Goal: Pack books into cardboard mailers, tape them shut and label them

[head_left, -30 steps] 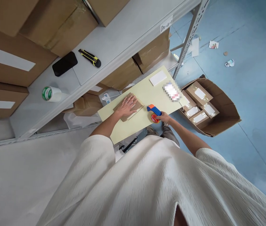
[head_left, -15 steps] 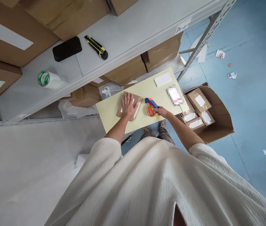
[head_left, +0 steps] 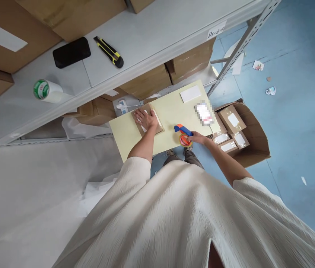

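Note:
A small cardboard box with a white label lies on the pale yellow board. My left hand rests on top of the box, its fingers stretched out and covering part of the label. My right hand is wrapped round the handle of a blue and orange tape dispenser with a roll of tape in it. The dispenser is held at the board's near edge, apart from the box. A blurred phone-like item and a flat white stack lie on the board's right part.
To the right, a large open carton on the blue floor holds several small labelled boxes. On the grey shelf lie a black phone, a yellow and black utility knife and a tape roll. Bigger cartons stand below.
The small box has been turned on the board and its label now shows. My left hand shifted with it. My right hand lifted the dispenser slightly, then drew it back toward the near edge.

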Available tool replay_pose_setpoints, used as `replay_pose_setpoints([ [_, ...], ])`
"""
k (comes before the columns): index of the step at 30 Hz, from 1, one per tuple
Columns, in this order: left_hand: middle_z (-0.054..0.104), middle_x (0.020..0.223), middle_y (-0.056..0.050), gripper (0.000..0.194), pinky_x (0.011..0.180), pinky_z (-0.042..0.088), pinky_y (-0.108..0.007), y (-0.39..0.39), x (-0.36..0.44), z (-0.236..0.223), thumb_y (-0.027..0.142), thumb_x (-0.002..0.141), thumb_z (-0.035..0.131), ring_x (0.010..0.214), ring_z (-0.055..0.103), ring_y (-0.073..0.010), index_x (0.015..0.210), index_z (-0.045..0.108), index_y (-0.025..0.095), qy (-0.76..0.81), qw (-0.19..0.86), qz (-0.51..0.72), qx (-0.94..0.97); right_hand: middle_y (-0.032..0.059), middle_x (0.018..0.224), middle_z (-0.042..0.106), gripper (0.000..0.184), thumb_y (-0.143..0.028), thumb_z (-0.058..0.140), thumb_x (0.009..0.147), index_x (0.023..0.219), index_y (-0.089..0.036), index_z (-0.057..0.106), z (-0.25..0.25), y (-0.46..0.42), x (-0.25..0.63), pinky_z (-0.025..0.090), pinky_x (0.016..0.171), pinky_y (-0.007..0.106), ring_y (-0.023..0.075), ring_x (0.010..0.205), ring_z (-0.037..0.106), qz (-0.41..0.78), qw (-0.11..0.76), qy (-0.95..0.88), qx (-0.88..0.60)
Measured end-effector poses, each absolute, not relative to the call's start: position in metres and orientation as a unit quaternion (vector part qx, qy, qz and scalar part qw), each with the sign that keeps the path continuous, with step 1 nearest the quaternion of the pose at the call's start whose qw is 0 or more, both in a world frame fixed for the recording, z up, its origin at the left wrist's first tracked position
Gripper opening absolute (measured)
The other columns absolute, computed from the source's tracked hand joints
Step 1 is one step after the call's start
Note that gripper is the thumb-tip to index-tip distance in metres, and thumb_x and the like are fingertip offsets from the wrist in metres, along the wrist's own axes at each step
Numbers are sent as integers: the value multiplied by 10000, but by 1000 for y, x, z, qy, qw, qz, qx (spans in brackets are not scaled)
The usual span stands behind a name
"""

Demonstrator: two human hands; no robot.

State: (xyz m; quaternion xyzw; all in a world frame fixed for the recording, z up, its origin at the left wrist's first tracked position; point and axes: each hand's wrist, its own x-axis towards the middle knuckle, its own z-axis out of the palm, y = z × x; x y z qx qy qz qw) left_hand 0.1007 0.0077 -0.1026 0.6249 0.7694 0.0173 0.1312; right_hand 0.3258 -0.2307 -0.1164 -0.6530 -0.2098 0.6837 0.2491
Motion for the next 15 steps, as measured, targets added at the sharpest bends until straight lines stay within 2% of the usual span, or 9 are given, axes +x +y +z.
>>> replay_pose_setpoints([
  [3,116,1932,-258,871,1420,91,-784,15,119,-108,551,1173,348,1818,17,-431,1868,159,61,818,161,60,549,31,790,690,310,-259,910,665,913,-203,732,-118,-226,317,475,674,327,223,800,621,671,279,-191,-660],
  [6,100,1933,-264,853,1403,108,-813,8,112,-105,535,1171,344,1815,25,-448,1864,178,66,790,189,74,579,44,850,738,343,-287,909,666,954,-188,751,-122,-224,308,486,666,308,210,807,645,689,312,-168,-632],
  [10,22,1961,-182,935,1453,54,-682,-13,71,-91,626,1114,509,1826,-24,-389,1868,245,141,587,185,0,788,52,883,775,368,-309,901,651,975,-190,772,-131,-230,305,478,624,282,196,787,665,713,323,-134,-608],
  [12,33,1966,-157,1020,1454,20,-666,-17,50,-85,698,1059,592,1825,-44,-385,1873,253,184,475,194,-45,857,60,906,791,378,-311,902,642,979,-191,782,-135,-232,305,492,626,276,201,798,681,721,326,-127,-598],
  [15,39,1963,-174,1112,1449,-19,-661,-13,32,-83,759,1007,639,1823,-42,-402,1870,263,168,389,200,-94,894,67,932,804,413,-312,912,633,1009,-191,791,-140,-235,308,529,661,277,215,830,704,732,334,-130,-579],
])
